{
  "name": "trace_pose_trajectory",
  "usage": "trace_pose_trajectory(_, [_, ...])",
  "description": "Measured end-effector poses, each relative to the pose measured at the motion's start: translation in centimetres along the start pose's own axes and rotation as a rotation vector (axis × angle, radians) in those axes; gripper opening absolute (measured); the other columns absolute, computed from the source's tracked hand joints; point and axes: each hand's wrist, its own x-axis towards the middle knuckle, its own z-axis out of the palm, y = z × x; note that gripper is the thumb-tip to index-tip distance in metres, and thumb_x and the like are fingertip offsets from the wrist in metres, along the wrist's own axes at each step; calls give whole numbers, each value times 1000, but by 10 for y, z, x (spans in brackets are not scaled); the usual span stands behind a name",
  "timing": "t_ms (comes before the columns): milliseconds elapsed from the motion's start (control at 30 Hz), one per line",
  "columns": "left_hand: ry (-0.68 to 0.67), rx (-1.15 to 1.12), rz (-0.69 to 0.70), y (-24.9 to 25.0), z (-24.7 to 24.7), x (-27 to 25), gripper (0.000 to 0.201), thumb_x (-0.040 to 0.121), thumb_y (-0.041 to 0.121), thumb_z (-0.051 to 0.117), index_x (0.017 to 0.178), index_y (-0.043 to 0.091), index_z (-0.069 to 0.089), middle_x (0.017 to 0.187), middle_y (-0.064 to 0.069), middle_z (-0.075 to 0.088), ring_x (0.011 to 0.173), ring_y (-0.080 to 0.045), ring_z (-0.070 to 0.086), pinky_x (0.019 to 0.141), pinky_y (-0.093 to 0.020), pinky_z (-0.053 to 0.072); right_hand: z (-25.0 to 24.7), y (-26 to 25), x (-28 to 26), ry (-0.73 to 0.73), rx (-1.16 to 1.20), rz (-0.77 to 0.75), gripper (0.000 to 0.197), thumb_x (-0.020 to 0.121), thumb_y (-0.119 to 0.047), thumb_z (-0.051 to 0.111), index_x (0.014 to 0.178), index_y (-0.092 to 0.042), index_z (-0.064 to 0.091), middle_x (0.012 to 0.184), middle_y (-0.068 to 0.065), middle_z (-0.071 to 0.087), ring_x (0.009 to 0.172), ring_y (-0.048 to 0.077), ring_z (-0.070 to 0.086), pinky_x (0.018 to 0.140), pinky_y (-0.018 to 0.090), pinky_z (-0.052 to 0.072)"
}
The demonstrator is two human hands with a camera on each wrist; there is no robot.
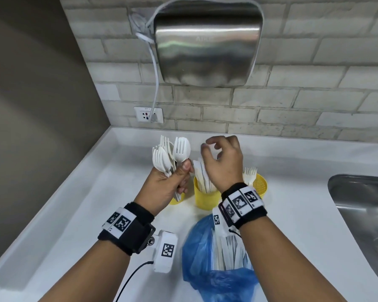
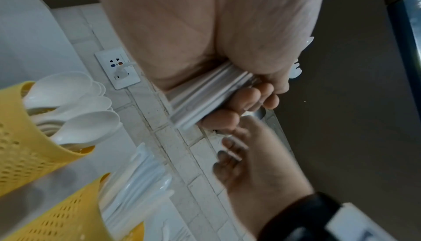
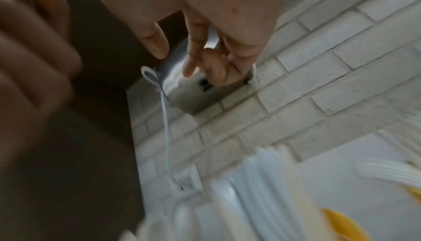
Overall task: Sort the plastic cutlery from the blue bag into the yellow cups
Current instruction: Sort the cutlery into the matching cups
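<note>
My left hand (image 1: 183, 173) grips a bunch of white plastic forks (image 1: 172, 155) by their handles (image 2: 205, 97), tines up, above the leftmost yellow cup (image 1: 175, 200). That cup holds spoons (image 2: 75, 111). My right hand (image 1: 212, 149) hovers over the middle yellow cup (image 1: 205, 196), which is full of knives (image 1: 202, 177). Its fingers (image 3: 157, 43) are loosely curled and hold nothing. A third yellow cup (image 1: 259, 185) on the right holds forks (image 1: 250, 174). The blue bag (image 1: 205, 262) lies open near me with white cutlery (image 1: 229, 251) inside.
All of it stands on a white counter (image 1: 96, 203) in a corner. A steel hand dryer (image 1: 207, 44) hangs on the brick wall above, and its cable runs to a socket (image 1: 148, 114). A steel sink (image 1: 362, 214) lies to the right.
</note>
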Motion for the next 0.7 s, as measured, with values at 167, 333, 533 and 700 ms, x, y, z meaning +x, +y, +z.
trace_pose_trajectory(167, [-8, 130, 30, 2, -3, 1, 30, 91, 49, 63, 85, 21, 69, 60, -1, 47, 57, -24, 44, 59, -45, 39, -33, -42, -9, -177, 509, -55, 25, 82, -12, 53, 88, -18, 76, 90, -9, 56, 71, 10, 51, 67, 28, 40])
trace_pose_trajectory(333, [-32, 168, 78, 6, -3, 4, 23, 94, 43, 63, 85, 23, 70, 60, 6, 51, 56, -25, 45, 59, -44, 40, -45, -47, -19, -400, 469, -122, 16, 81, -4, 60, 87, -13, 72, 92, 3, 56, 72, 15, 53, 64, 23, 44])
trace_pose_trajectory(533, [-82, 204, 104, 10, 0, 1, 36, 98, 42, 58, 81, 10, 63, 61, -2, 54, 56, -24, 50, 52, -49, 41, -45, -44, -23, -382, 541, -122, 7, 87, -5, 63, 85, 1, 66, 89, 14, 55, 70, 21, 54, 68, 25, 45])
trace_pose_trajectory(700, [-73, 173, 77, 13, -1, -2, 29, 97, 45, 57, 103, 23, 75, 63, -11, 48, 54, -25, 41, 50, -33, 37, -46, -52, -24, -320, 776, -8, 16, 86, -18, 64, 94, -3, 64, 92, 28, 56, 81, 28, 57, 72, 27, 54])
